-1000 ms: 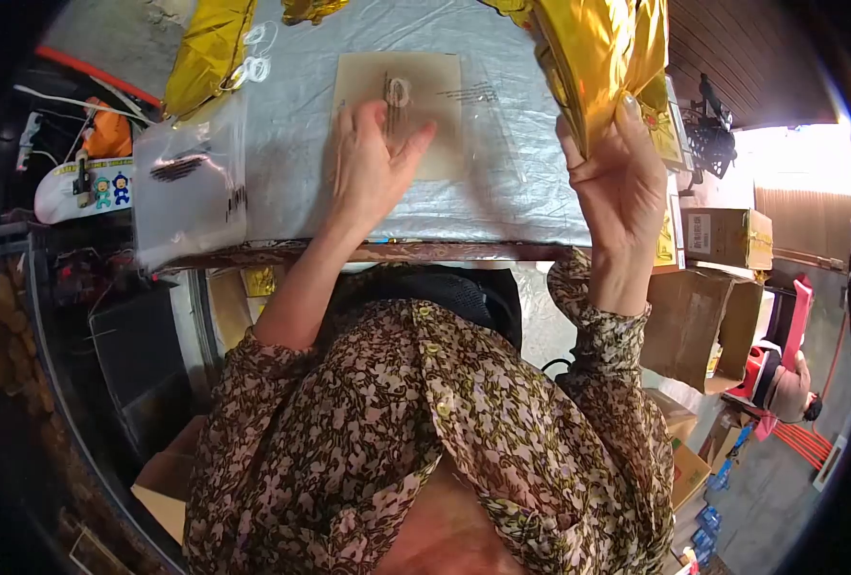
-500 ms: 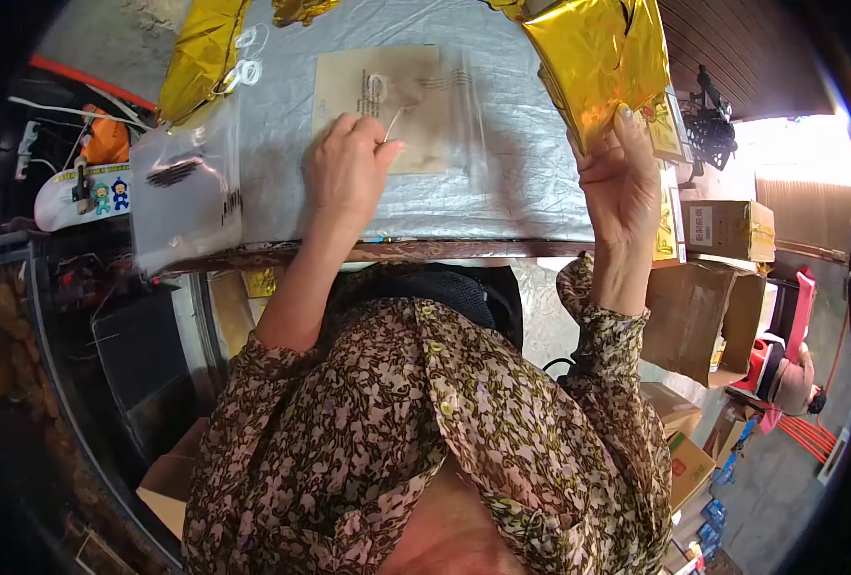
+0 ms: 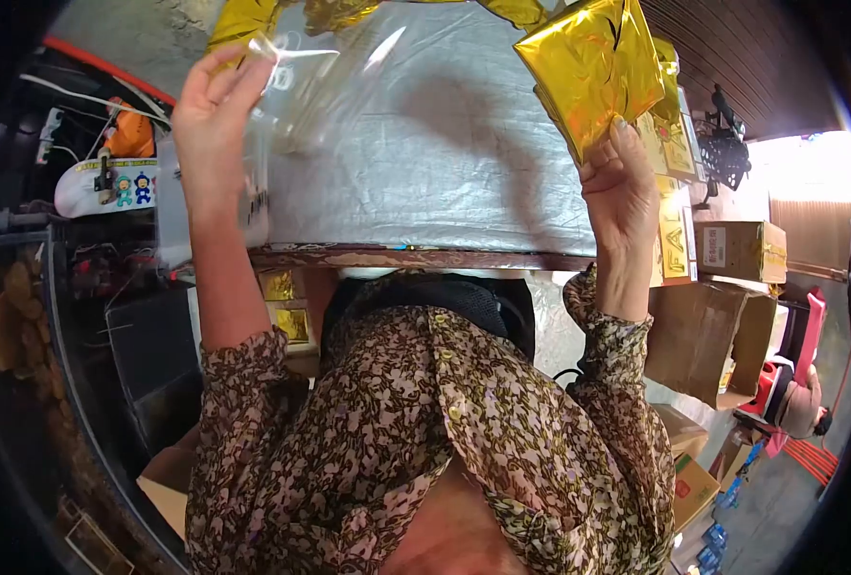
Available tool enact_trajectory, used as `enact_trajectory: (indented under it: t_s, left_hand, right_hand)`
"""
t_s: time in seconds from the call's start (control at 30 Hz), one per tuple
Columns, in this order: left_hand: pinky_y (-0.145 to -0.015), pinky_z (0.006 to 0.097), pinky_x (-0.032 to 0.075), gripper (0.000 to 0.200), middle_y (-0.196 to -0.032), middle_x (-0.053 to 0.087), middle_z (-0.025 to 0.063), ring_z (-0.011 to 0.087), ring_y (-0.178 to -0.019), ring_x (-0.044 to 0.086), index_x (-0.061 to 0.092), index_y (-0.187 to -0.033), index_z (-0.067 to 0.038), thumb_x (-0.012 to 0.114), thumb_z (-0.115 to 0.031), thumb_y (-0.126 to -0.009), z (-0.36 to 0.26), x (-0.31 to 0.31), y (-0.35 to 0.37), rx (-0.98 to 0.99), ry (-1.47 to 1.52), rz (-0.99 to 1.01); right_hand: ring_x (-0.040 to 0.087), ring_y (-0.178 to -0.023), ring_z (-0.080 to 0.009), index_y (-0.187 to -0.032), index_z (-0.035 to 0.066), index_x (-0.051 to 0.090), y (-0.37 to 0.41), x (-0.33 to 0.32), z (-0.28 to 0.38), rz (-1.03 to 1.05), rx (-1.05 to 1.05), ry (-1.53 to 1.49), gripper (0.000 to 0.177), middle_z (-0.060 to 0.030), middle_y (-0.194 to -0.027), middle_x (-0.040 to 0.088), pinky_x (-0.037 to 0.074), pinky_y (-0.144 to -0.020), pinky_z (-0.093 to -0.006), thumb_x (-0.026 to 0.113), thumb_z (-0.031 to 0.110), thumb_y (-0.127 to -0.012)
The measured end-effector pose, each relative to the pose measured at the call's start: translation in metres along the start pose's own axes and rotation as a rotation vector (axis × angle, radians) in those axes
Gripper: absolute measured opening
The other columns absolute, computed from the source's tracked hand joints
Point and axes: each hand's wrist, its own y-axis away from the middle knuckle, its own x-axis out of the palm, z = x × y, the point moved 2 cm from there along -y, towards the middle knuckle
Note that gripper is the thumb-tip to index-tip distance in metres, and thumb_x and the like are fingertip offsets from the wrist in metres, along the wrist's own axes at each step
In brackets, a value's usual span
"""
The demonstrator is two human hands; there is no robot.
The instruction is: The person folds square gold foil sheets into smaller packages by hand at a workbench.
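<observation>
My left hand (image 3: pixel 219 105) is raised at the table's left side, its fingers pinching the edge of a clear plastic bag (image 3: pixel 325 96). The bag is blurred by motion and spreads to the right of the hand over the cloth. In my right hand (image 3: pixel 622 182) is a folded gold foil packet (image 3: pixel 593 72), gripped by its lower corner between thumb and fingers above the table's right edge. Several foil layers show along the packet's left side. Partly behind my left hand, a stack of clear bags (image 3: pixel 181 206) hangs at the table's left edge.
A silvery cloth (image 3: pixel 425 182) covers the table. More gold foil (image 3: pixel 344 11) lies along its far edge. Yellow printed boxes (image 3: pixel 675 230) stand on the right, near cardboard boxes (image 3: pixel 742 251). A white item with cartoon figures (image 3: pixel 109 190) sits at far left.
My left hand has moved left and away from me, now with a clear bag. The brown sheet is gone from the cloth. My right hand still grips the gold packet, which is turned slightly.
</observation>
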Motion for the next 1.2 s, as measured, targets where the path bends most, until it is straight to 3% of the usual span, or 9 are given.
enact_trajectory:
  t_s: [0.1, 0.3, 0.37, 0.67, 0.8, 0.9, 0.97, 1.07, 1.2]
  left_hand:
    - [-0.085, 0.0237, 0.053, 0.041, -0.111, 0.075, 0.0104, 0.0119, -0.098, 0.069, 0.063, -0.126, -0.001, 0.078, -0.011, -0.09, -0.012, 0.014, 0.005, 0.13, -0.108, 0.015]
    - [-0.078, 0.0305, 0.057, 0.025, -0.102, 0.075, 0.0037, 0.0208, -0.096, 0.07, 0.07, -0.113, -0.007, 0.071, -0.004, -0.088, 0.016, 0.066, 0.051, 0.582, -0.992, 0.088]
    - [-0.079, 0.0352, 0.058, 0.021, -0.098, 0.072, 0.0067, 0.0259, -0.094, 0.068, 0.069, -0.107, -0.005, 0.068, 0.0, -0.086, 0.033, 0.087, 0.069, 0.728, -0.881, 0.206]
    - [-0.081, 0.0385, 0.06, 0.017, -0.105, 0.073, 0.0151, 0.0301, -0.095, 0.07, 0.069, -0.102, 0.002, 0.069, 0.0, -0.086, 0.096, 0.128, 0.102, 0.614, -0.87, 0.473]
    - [-0.085, 0.0388, 0.059, 0.011, -0.1, 0.069, 0.0148, 0.0314, -0.097, 0.068, 0.066, -0.094, 0.002, 0.068, -0.002, -0.085, 0.091, 0.139, 0.111, 0.58, -0.866, 0.529]
    - [-0.08, 0.0434, 0.059, 0.023, -0.098, 0.072, 0.0157, 0.0322, -0.091, 0.071, 0.067, -0.108, 0.001, 0.072, -0.011, -0.089, 0.079, 0.143, 0.115, 0.581, -0.764, 0.524]
    - [-0.081, 0.044, 0.059, 0.026, -0.102, 0.072, 0.0165, 0.0347, -0.089, 0.071, 0.068, -0.112, 0.0, 0.073, -0.014, -0.09, 0.07, 0.141, 0.114, 0.439, -0.566, 0.703]
    - [-0.082, 0.0426, 0.059, 0.03, -0.107, 0.073, 0.0176, 0.037, -0.089, 0.071, 0.069, -0.118, -0.001, 0.073, -0.012, -0.09, 0.085, 0.123, 0.103, 0.572, -0.352, 0.614]
    - [-0.095, 0.0427, 0.054, 0.033, -0.124, 0.069, 0.017, 0.0344, -0.109, 0.067, 0.068, -0.122, -0.001, 0.072, -0.012, -0.091, 0.089, 0.103, 0.076, 0.54, -0.665, 0.409]
  right_hand:
    - [0.066, -0.096, -0.0097, -0.122, 0.005, 0.064, 0.001, 0.008, 0.0, -0.078, -0.017, 0.042, 0.031, 0.0006, -0.11, 0.071, 0.053, -0.088, -0.0256, 0.075, 0.011, -0.093]
    - [0.068, -0.101, -0.011, -0.122, 0.006, 0.064, -0.001, -0.002, 0.002, -0.081, -0.031, 0.099, 0.031, -0.0008, -0.111, 0.072, 0.055, -0.09, -0.0281, 0.075, 0.012, -0.093]
    - [0.069, -0.104, -0.014, -0.121, 0.006, 0.064, -0.005, -0.018, 0.0, -0.204, 0.0, 0.161, 0.032, -0.0025, -0.113, 0.072, 0.058, -0.09, -0.031, 0.076, 0.011, -0.092]
    - [0.069, -0.111, -0.0227, -0.119, 0.003, 0.066, -0.029, -0.028, -0.022, -0.257, 0.068, 0.159, 0.032, -0.0092, -0.117, 0.072, 0.059, -0.094, -0.0381, 0.076, 0.012, -0.091]
    - [0.066, -0.115, -0.0279, -0.116, -0.002, 0.065, -0.055, 0.01, -0.056, -0.107, 0.129, 0.11, 0.028, -0.0133, -0.117, 0.069, 0.056, -0.103, -0.0472, 0.072, 0.013, -0.094]
    - [0.066, -0.112, -0.0285, -0.117, -0.003, 0.063, -0.078, 0.028, -0.089, -0.021, 0.25, 0.029, 0.027, -0.0146, -0.117, 0.067, 0.053, -0.106, -0.0526, 0.07, 0.011, -0.094]
    - [0.066, -0.113, -0.0291, -0.116, -0.003, 0.063, -0.098, 0.017, -0.108, -0.041, 0.299, 0.042, 0.027, -0.0143, -0.116, 0.068, 0.052, -0.107, -0.0531, 0.07, 0.01, -0.095]
    - [0.066, -0.113, -0.0303, -0.116, -0.004, 0.063, -0.105, 0.003, -0.116, -0.128, 0.378, 0.066, 0.027, -0.0136, -0.115, 0.068, 0.05, -0.11, -0.054, 0.069, 0.011, -0.095]
    - [0.066, -0.112, -0.0306, -0.116, -0.003, 0.062, -0.103, -0.016, -0.118, -0.146, 0.371, 0.048, 0.026, -0.0137, -0.114, 0.069, 0.052, -0.109, -0.0536, 0.068, 0.012, -0.096]
